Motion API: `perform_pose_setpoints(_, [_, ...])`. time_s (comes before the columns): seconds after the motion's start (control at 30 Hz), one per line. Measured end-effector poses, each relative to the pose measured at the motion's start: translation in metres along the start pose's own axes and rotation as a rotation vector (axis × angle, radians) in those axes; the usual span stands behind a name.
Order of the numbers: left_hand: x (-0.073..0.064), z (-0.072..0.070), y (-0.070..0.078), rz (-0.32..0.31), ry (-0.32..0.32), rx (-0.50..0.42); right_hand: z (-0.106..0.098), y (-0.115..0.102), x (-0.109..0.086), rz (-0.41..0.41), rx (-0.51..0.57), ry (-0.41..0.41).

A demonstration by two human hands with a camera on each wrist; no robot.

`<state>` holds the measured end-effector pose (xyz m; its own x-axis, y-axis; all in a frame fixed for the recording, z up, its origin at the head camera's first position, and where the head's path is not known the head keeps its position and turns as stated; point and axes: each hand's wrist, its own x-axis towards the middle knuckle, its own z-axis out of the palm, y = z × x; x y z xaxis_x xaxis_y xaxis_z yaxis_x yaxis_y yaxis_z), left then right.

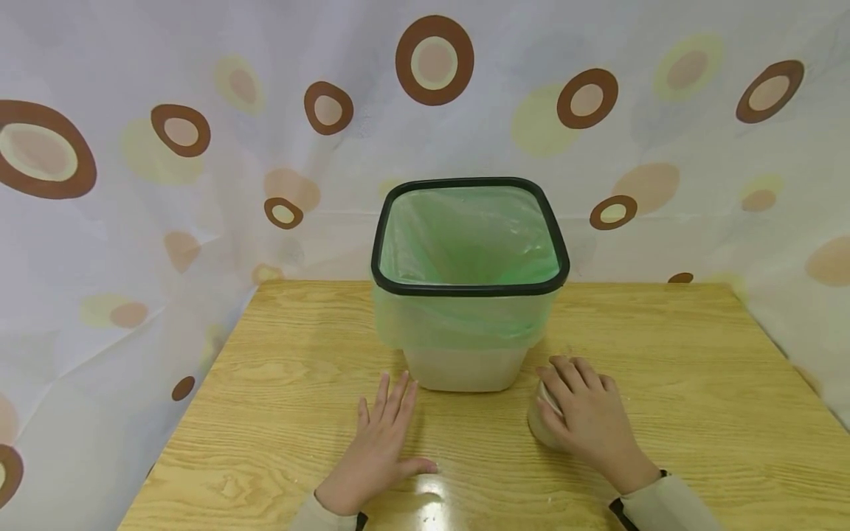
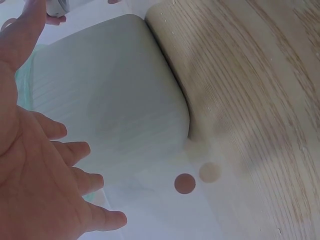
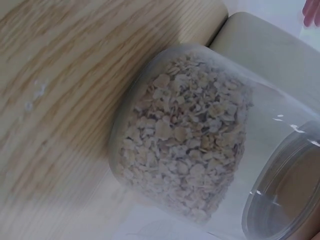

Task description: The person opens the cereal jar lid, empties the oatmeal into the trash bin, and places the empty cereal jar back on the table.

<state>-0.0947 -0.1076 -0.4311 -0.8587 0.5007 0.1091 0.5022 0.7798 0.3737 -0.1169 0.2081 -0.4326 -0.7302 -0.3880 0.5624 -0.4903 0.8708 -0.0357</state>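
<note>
My right hand is over the top of a clear jar of oat flakes, with fingers and thumb around its upper part. The jar stands upright on the table, just right of the bin's base, and the hand hides most of it in the head view. Flakes fill its lower part, and a ring-shaped rim shows at its upper end. My left hand holds nothing; its fingers are straight and spread, thumb out to the side. It is in front of the white bin, near the base's left corner.
The bin stands at the middle back of the wooden table, with a green bag lining it under a black rim ring. Behind it hangs a white sheet patterned with brown and yellow circles.
</note>
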Motion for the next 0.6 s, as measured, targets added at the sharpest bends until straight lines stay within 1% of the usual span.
perform_pose_setpoints(0.17, [0.000, 0.000, -0.001, 0.009, -0.002, 0.003, 0.002, -0.003, 0.002, -0.017, -0.007, 0.012])
perform_pose_setpoints(0.43, [0.000, 0.000, 0.001, 0.032, 0.002, 0.012, 0.004, -0.013, 0.003, -0.021, 0.002, -0.021])
perform_pose_setpoints(0.6, [0.000, 0.001, 0.001, 0.034, -0.002, 0.019, 0.007, -0.018, 0.006, -0.055, -0.008, 0.016])
